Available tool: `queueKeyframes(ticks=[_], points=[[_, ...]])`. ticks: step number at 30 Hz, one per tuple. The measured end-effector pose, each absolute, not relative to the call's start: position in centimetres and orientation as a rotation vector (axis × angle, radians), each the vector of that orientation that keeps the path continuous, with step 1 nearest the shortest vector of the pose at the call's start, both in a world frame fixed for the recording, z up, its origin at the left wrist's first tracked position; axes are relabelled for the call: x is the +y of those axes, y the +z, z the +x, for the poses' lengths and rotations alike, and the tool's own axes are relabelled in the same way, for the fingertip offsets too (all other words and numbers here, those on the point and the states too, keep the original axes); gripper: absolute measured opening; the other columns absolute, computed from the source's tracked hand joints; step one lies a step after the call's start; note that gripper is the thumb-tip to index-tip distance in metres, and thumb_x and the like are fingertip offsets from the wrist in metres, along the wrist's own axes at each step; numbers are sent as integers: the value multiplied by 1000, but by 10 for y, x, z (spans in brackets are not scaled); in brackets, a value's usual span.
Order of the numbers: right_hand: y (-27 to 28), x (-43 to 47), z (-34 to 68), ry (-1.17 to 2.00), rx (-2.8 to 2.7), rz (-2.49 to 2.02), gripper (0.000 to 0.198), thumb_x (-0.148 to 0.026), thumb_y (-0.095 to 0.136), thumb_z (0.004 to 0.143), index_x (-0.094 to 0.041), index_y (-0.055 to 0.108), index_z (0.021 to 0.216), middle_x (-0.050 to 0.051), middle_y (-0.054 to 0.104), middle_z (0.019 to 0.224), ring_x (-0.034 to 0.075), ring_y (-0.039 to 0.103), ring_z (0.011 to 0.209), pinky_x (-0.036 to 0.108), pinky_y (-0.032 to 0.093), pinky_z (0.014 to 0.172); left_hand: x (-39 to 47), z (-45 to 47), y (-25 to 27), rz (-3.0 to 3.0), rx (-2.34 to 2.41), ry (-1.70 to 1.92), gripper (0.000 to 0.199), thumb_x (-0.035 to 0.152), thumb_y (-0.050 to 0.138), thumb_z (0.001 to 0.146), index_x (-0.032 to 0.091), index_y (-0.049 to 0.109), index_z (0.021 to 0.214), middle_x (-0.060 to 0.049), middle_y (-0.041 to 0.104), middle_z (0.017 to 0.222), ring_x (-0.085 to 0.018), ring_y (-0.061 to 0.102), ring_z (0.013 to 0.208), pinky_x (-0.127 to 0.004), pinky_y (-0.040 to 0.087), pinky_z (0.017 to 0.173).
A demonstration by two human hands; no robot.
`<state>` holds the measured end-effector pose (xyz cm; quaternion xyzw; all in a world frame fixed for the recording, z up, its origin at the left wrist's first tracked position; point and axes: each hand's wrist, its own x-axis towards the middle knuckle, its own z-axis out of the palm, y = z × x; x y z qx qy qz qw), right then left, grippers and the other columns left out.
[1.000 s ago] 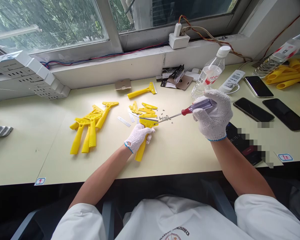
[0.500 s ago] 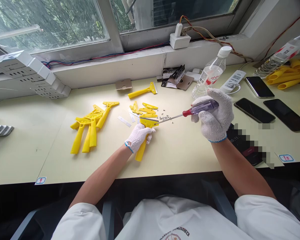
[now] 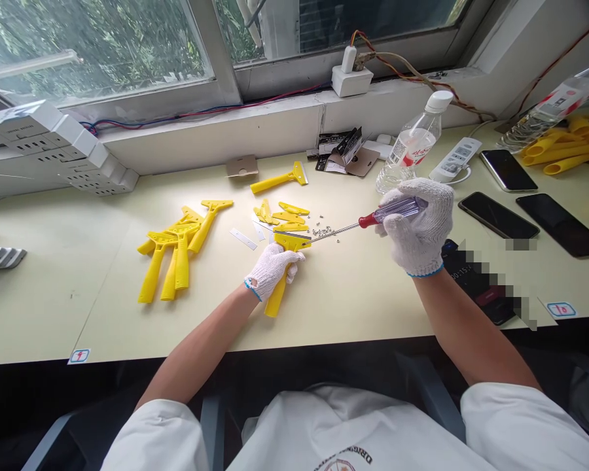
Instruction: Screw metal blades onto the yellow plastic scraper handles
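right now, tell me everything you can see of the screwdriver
The screwdriver has a translucent purple handle that looks like plastic, a red collar and a thin, straight shaft, apparently metal. It slants down leftward in the picture from the gloved right grip, its far end at the head of the yellow scraper held in the left grip. Exactly what the tip meets is too small to tell.

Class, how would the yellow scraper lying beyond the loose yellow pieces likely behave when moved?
The scraper probably feels light, as it looks mostly plastic. Its straight handle suggests stiffness. It seems unlikely to roll, given its wide head.
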<state>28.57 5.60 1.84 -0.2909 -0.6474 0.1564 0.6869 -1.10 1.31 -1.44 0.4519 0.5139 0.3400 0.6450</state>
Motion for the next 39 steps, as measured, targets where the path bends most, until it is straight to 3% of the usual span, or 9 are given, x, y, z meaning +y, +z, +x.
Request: queueKeyframes(ticks=[3,11,19,25,31,35,39], points=[[23,48,280,479,-1493,-553,48,-49,79,101,-36,66,145,6,78,120,17,73,65,28,58,47,13,-11,-13,1022,1183,777,21,31,81,84,20,64,80,-1,60,64,-12,50,50,-28,43,50],[32,46,278,579,-1528,-574,49,-45,79,104,-40,64,150,4,78,117,15,73,66,28,62,52,14,-11,-12,990,1186,782,18,29,81,82,19,67,85,0,59,64,-12,48,50,-27,42,48],[33,45,279,584,-1512,-739,42,-58,78,103,-33,62,134,5,76,115,13,64,60,33,60,55,15,-11,-9,943,1218,764,16,25,79,78,17,70,87,1,55,61,-12,48,48,-27,39,46],[33,45,276,513,-1493,-803,39,-60,77,102,-32,60,124,4,73,108,13,60,58,31,51,51,16,-11,-9,922,1232,755,17,24,79,77,17,70,89,1,55,61,-12,46,47,-27,39,45],[24,47,280,420,-1496,-911,49,-69,75,100,-31,58,125,9,71,117,17,73,76,33,61,63,16,-11,-9,909,1225,766,18,24,79,78,17,70,92,1,55,62,-11,45,47,-27,39,44],[23,49,280,384,-1513,-849,44,-64,74,103,-29,58,124,7,68,122,17,77,86,32,66,74,16,-11,-9,908,1223,774,19,23,79,76,17,70,92,-1,60,66,-12,47,48,-27,39,44],[23,50,280,349,-1526,-826,42,-63,73,104,-29,58,123,6,65,122,16,78,88,30,65,74,15,-10,-7,910,1227,774,20,23,79,76,17,70,93,-1,61,66,-12,47,48,-27,39,44]])
